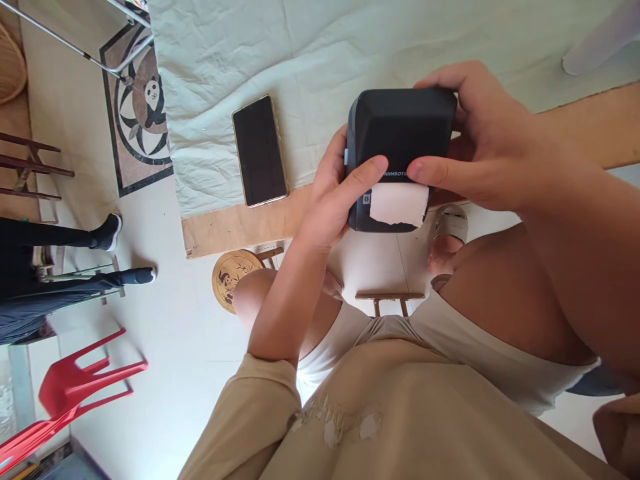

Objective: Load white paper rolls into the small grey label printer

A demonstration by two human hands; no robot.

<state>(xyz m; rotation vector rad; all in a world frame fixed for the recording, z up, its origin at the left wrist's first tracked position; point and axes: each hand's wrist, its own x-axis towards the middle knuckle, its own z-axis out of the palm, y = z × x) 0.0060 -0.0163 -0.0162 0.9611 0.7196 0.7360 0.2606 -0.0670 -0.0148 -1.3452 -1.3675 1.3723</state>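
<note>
Black device: the black device (403, 130), marked with NIIMBOT lettering, is held up in both hands over the near edge of the table; whether it touches the wood below cannot be told.
Paper: a white piece of paper (397, 203) with a torn edge lies against the device's face, just below the lettering.
Left hand: the left hand (333, 183) is curled partly closed around the device's left side — thumb flat on the face, other fingers mostly hidden behind.
Right hand: the right hand (485, 140) grips the opposite side, thumb pressed beside the lettering, fingers bent around the edge and partly out of sight.
Phone: a dark-screened phone (261, 152) lies on the pale green cloth (320, 60), to the left of the hands and well apart from the device.
Table edge: a bare wooden strip (225, 227) shows beyond the cloth.
Floor: a round stool (233, 280) with a panda picture stands near the person's left knee; a red chair (75, 383) is farther left.
</note>
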